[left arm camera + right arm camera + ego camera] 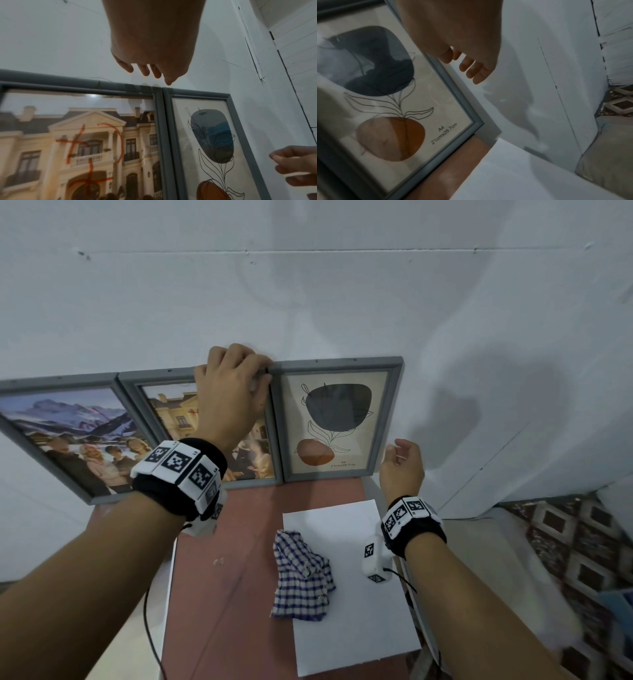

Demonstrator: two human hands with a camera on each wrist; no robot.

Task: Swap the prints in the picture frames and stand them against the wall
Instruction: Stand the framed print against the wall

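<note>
Three grey picture frames stand side by side at the back edge of a reddish table (219, 587), leaning on the white wall (308, 285). The left frame (20, 385) holds a mountain photo, the middle frame (161, 376) a photo of a mansion, and the right frame (395, 412) a plant drawing marked A4.

The left hand (233, 385) rests over the top right corner of the middle frame, fingers curled over its top edge; whether they actually clamp it I cannot tell, since the left wrist view shows the fingertips (169, 81) just above the rail.

The right hand (402, 463) hovers just beside the right frame's lower right edge, fingers loosely curled, holding nothing.

A white sheet (352, 628) lies at the table's right edge with a checked cloth (303, 580) partly on it.
</note>
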